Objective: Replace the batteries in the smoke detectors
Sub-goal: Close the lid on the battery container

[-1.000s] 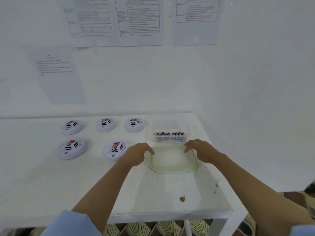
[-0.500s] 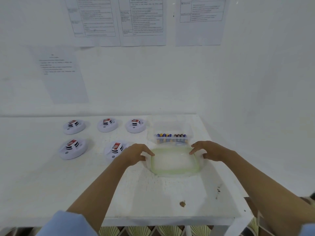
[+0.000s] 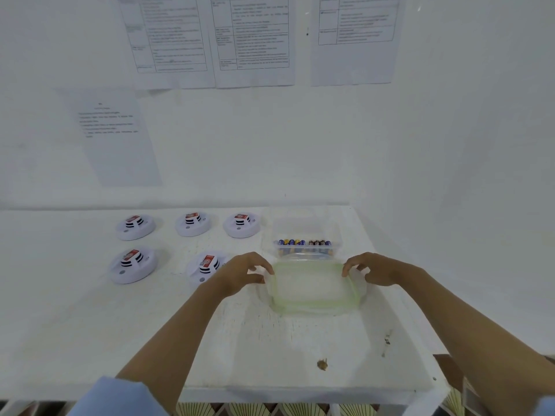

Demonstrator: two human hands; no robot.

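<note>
- White table point(image 3: 90, 340) with a scuffed top, across the lower half from 9 to 4 o'clock
- Brown spot point(image 3: 322, 364) on the tabletop at 6 o'clock, near the front edge
- Small dark specks point(image 3: 387, 340) on the tabletop at 5 o'clock, close to the right edge
- White back wall point(image 3: 270, 151) at 12 o'clock, with three sheets of ruled tables side by side: left sheet point(image 3: 171, 40), middle sheet point(image 3: 252, 40), right sheet point(image 3: 357, 37), print too blurred to read
- Plain sheet point(image 3: 111, 136) with a few lines of text, lower on the same wall at 10 o'clock
- White side wall point(image 3: 480, 175) at 3 o'clock
- Fan-patterned floor point(image 3: 255, 409) under the table's front edge at 6 o'clock
</note>
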